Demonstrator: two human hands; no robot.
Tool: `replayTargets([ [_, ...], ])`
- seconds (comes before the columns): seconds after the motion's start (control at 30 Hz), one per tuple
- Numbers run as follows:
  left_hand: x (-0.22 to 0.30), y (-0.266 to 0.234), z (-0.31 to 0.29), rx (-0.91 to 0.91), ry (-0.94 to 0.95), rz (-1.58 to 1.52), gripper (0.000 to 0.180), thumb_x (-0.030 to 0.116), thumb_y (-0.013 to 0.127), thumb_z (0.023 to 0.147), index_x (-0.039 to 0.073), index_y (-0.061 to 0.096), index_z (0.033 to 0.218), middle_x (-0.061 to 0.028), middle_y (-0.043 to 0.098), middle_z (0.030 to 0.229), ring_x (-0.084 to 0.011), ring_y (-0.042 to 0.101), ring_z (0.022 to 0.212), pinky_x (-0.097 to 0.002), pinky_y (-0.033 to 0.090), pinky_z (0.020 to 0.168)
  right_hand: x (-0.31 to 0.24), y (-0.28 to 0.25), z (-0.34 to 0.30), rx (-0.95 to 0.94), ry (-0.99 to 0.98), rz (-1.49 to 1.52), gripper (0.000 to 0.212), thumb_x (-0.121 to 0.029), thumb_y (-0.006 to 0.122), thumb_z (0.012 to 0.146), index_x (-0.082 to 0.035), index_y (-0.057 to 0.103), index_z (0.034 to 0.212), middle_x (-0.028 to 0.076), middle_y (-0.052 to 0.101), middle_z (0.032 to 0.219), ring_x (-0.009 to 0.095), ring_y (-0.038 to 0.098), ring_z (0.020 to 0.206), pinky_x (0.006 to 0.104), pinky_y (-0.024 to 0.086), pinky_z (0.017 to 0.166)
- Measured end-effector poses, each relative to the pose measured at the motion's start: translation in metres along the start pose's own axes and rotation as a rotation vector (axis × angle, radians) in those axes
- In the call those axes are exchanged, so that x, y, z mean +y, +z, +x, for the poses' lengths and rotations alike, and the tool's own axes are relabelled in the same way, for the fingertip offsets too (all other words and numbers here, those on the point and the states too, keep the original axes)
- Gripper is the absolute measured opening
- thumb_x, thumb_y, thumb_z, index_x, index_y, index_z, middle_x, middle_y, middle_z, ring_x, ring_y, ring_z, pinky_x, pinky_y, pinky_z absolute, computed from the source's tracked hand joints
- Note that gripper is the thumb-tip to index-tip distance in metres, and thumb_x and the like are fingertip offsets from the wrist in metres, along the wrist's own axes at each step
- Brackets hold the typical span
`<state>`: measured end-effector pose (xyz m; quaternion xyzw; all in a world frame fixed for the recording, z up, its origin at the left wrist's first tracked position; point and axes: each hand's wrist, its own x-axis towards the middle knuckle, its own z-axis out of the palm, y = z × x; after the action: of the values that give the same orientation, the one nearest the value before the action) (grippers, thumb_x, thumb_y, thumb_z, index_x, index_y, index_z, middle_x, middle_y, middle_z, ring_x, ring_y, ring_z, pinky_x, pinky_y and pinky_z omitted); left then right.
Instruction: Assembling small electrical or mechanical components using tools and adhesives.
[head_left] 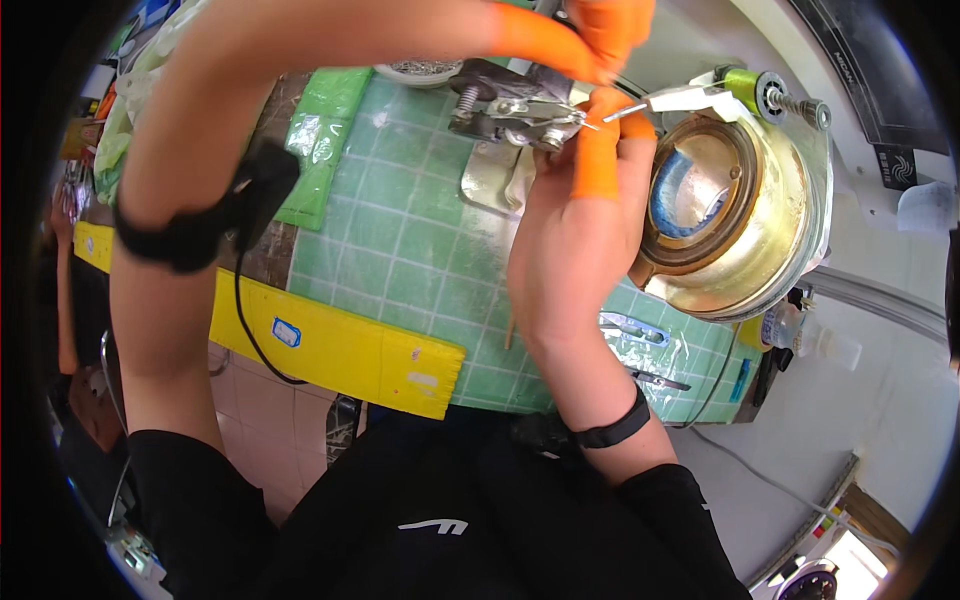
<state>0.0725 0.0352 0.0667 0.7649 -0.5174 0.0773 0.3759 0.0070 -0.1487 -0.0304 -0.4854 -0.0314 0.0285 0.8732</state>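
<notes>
At the top, my left hand (pixel 612 35) reaches over from the left with orange finger covers on. Its fingertips are pinched together just above my right hand (pixel 570 245). My right hand, also in orange finger covers, has its fingers bent close around the tip of a small metal clamp (pixel 515 110) with a spring. What either hand pinches is too small or hidden. A thin metal tube (pixel 628 112) points at the fingertips from the right. Behind it, a spool of yellow-green thread (pixel 742 84) sits on a white arm.
A round brass-coloured housing (pixel 775 220) stands right of my right hand. On the green gridded mat (pixel 410 245) lie a green packet (pixel 325 140) and tweezers (pixel 660 380). A dish (pixel 425 72) of small metal pieces is behind. A yellow board (pixel 340 345) edges the near side.
</notes>
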Motion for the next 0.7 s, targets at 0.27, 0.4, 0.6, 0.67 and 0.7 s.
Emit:
replayTargets([
  [0.27,0.046,0.047,-0.029,0.032,-0.35,0.0,0.011,0.006,0.079,0.081,0.002,0.074,0.09,-0.0134,0.075,0.1,-0.0254,0.071,0.077,-0.0323,0.053,0.063,-0.006,-0.017,-0.02,-0.022,-0.036,-0.053,0.021,-0.011,0.048,0.108,-0.004,0.047,0.128,0.004,0.049,0.11,0.01,0.046,0.098,0.0243,0.038,0.087],
  [0.4,0.06,0.078,-0.054,-0.028,-0.342,-0.443,0.012,0.007,0.082,0.078,0.003,0.075,0.088,-0.0122,0.075,0.097,-0.0232,0.072,0.076,-0.0323,0.054,0.062,0.003,-0.021,-0.02,-0.143,-0.172,-0.077,0.018,-0.011,0.053,0.107,-0.007,0.054,0.124,0.001,0.054,0.109,0.008,0.047,0.091,0.0245,0.039,0.084],
  [0.6,0.035,0.033,-0.051,-0.174,0.011,-0.835,0.018,0.016,0.084,0.084,0.001,0.076,0.091,-0.0125,0.077,0.099,-0.0212,0.076,0.077,-0.0244,0.063,0.064,0.009,-0.014,0.009,0.022,-0.101,-0.154,0.015,-0.013,0.056,0.106,-0.006,0.053,0.119,0.0,0.051,0.099,0.007,0.046,0.086,0.0234,0.04,0.079],
  [0.67,0.035,-0.011,-0.057,-0.001,-0.852,-0.428,0.026,0.019,0.08,0.087,-0.003,0.075,0.101,-0.0119,0.076,0.094,-0.0127,0.074,0.076,-0.0235,0.059,0.063,0.009,-0.006,0.024,0.072,-0.049,-0.133,0.017,-0.017,0.057,0.107,-0.006,0.058,0.12,0.0,0.057,0.101,0.01,0.053,0.091,0.0252,0.046,0.085],
  [0.7,0.02,-0.005,-0.053,0.02,-0.877,-0.402,0.026,0.019,0.08,0.087,-0.003,0.075,0.101,-0.0119,0.076,0.094,-0.0127,0.074,0.076,-0.0235,0.059,0.063,0.016,-0.003,0.034,0.061,-0.052,-0.105,0.022,-0.019,0.057,0.106,-0.006,0.061,0.123,0.001,0.063,0.109,0.012,0.059,0.099,0.0271,0.048,0.09],
])
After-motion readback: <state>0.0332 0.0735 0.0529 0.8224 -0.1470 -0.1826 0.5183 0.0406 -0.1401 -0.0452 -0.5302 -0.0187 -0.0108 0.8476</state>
